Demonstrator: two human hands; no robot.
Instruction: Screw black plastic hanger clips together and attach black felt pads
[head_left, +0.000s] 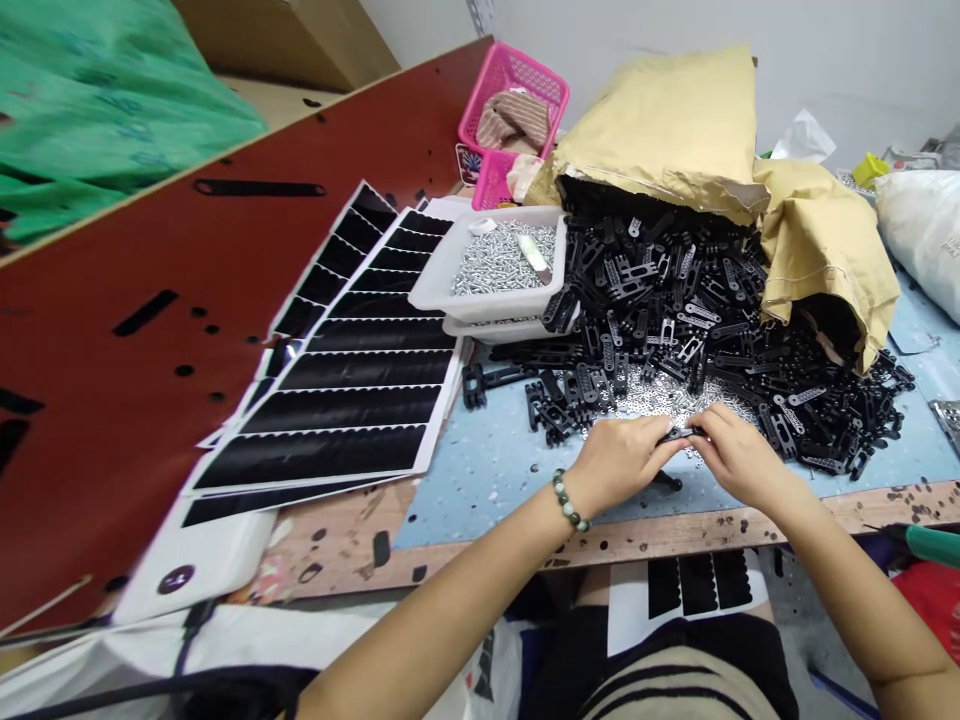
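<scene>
Over the front of the blue table sheet (pixel 480 480), both hands meet at a small black plastic part (pixel 677 434). My left hand (pixel 616 462), with a beaded bracelet on its wrist, pinches one end of it. Thumb and fingers of my right hand (pixel 739 455) close on the other end. The fingers cover much of the part. Just below them lies another black piece (pixel 666 481). Behind the hands spreads a heap of black plastic parts (pixel 675 290), with small silvery metal pieces (pixel 645 390) scattered at its near side.
A white tub (pixel 435 285) of screws stands left of the heap. Sheets of black stickers (pixel 352 410) lie further left, beside a red-brown board (pixel 225 270). Paper sacks (pixel 667 120) spill parts at the back, near a pink basket (pixel 559 90). Another sticker sheet (pixel 628 610) rests on my lap.
</scene>
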